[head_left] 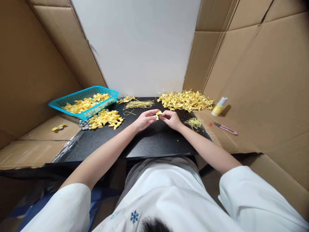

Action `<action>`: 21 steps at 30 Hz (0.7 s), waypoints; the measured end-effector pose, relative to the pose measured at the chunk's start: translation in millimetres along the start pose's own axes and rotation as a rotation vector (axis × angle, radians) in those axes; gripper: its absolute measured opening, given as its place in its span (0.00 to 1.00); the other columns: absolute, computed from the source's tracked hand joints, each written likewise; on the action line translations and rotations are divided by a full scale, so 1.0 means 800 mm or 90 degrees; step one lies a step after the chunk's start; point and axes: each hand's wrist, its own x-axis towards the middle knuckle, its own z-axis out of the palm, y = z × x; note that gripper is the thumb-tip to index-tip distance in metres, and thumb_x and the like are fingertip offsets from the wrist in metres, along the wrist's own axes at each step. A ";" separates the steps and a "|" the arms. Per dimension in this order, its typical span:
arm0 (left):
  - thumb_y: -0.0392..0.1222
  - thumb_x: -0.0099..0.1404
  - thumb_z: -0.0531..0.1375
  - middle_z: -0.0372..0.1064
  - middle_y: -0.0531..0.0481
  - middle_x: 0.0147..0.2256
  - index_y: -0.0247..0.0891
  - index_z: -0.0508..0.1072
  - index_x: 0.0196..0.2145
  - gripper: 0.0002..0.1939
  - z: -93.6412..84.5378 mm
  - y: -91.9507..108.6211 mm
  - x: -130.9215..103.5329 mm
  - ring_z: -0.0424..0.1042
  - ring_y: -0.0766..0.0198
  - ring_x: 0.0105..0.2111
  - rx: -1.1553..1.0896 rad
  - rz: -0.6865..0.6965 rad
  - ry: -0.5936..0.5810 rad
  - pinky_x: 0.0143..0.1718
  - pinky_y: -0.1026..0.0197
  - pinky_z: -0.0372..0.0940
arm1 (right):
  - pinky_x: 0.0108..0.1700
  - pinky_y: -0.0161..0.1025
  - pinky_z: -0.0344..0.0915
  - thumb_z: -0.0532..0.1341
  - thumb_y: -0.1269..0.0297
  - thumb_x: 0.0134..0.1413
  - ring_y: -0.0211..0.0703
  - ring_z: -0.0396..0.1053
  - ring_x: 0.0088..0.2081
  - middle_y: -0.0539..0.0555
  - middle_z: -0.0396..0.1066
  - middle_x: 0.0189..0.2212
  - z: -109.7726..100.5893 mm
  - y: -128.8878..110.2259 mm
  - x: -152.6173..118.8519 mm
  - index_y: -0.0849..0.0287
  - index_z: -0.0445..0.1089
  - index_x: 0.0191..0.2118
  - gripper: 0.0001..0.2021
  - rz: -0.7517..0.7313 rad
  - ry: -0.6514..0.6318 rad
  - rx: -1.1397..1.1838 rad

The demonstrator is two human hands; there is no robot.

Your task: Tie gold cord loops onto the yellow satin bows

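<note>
Above the middle of the black table, a small yellow ribbon bow (158,114) is held between my two hands. My left hand (146,120) pinches the bow from the left with thumb and fingers. From the other side, my right hand (171,119) has its thumb and fingertips pressed together at the bow's right edge; whether a thread or cord is between them is too small to tell. Just beyond the hands lies a bundle of gold cords (140,104), with one loose cord (129,112) curling toward me.
A turquoise basket (83,115) of yellow bows stands left, a bow pile (106,119) and silvery beads (85,125) before it. Finished-looking bows (185,100) heap at back right. Thread scraps (194,123), a yellow thread spool (219,107) and pink-handled snips (225,128) lie right. Cardboard walls flank both sides.
</note>
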 end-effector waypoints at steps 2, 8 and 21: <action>0.31 0.45 0.73 0.78 0.46 0.42 0.38 0.81 0.39 0.20 0.001 0.001 -0.001 0.76 0.65 0.37 -0.006 -0.001 -0.002 0.40 0.65 0.68 | 0.35 0.39 0.66 0.64 0.58 0.53 0.40 0.69 0.30 0.53 0.74 0.28 -0.001 -0.001 0.000 0.58 0.75 0.28 0.09 -0.002 0.001 -0.007; 0.31 0.45 0.73 0.78 0.46 0.42 0.39 0.81 0.39 0.21 -0.001 0.000 0.000 0.76 0.66 0.37 -0.007 -0.005 -0.001 0.40 0.65 0.68 | 0.35 0.38 0.66 0.64 0.59 0.53 0.40 0.70 0.30 0.53 0.74 0.28 -0.002 -0.002 0.000 0.58 0.75 0.28 0.09 -0.001 -0.003 -0.009; 0.29 0.47 0.71 0.77 0.46 0.43 0.38 0.80 0.40 0.20 -0.002 0.001 0.000 0.75 0.69 0.34 -0.003 -0.021 -0.005 0.40 0.65 0.68 | 0.39 0.40 0.70 0.66 0.54 0.50 0.42 0.73 0.33 0.54 0.77 0.30 0.000 0.004 0.000 0.58 0.77 0.29 0.12 0.027 -0.003 0.051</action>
